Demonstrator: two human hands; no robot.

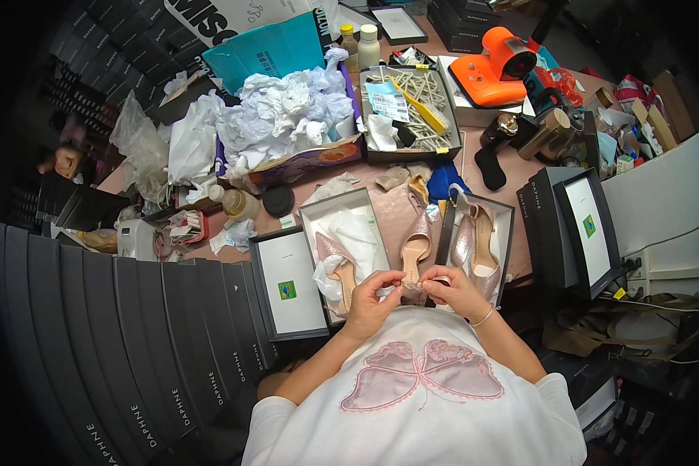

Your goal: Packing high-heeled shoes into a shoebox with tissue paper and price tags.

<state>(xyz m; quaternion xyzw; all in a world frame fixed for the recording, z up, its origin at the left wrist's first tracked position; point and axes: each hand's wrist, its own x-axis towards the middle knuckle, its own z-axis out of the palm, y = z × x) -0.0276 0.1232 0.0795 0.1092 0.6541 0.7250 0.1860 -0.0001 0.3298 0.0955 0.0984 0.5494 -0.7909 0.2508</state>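
A pink glittery pointed shoe [417, 247] lies in front of me, toe pointing away. At its heel end, my left hand [373, 302] pinches a thin strap between thumb and fingers. My right hand [460, 297], with a bracelet at the wrist, pinches the strap from the other side. What the fingertips do there is partly hidden. To the left, another pink shoe [339, 262] rests with white paper in an open shoebox [371, 200]. On the right, a second open shoebox [508, 233] holds a pair of pink glittery shoes [474, 247].
Dark shoeboxes [140, 342] stand in a long row at left. A carton of crumpled white paper [287, 109], a tray with a yellow-handled brush [418, 105] and an orange device [489, 74] occupy the back. Open shoebox lids [290, 283] flank the work area.
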